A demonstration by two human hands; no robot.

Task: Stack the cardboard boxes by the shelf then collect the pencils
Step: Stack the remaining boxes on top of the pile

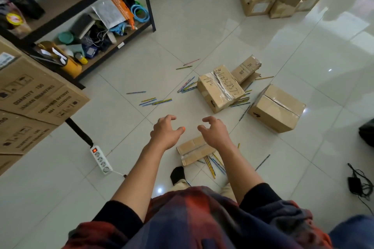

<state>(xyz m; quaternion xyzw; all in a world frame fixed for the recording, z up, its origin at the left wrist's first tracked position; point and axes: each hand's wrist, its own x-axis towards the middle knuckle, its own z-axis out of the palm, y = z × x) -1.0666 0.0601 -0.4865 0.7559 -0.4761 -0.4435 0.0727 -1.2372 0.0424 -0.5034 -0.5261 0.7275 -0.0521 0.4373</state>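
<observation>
Head view: both grips loose, empty — shelf box (40,95) reads "QUANTITY 100".

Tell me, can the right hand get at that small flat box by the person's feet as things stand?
Probably yes. The right hand hangs empty, fingers loosely curled, directly above the small flat box on the floor. Nothing lies between them; only pencils lie beside the box.

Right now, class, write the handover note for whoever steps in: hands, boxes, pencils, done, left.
Left hand and right hand: both empty, fingers loosely curled, above the small flat box.
Taped box, narrow box and plain box lie scattered on the floor, away from the shelf.
Pencils strewn around them.
Done: nothing.
Left: stack boxes, collect pencils.
</observation>
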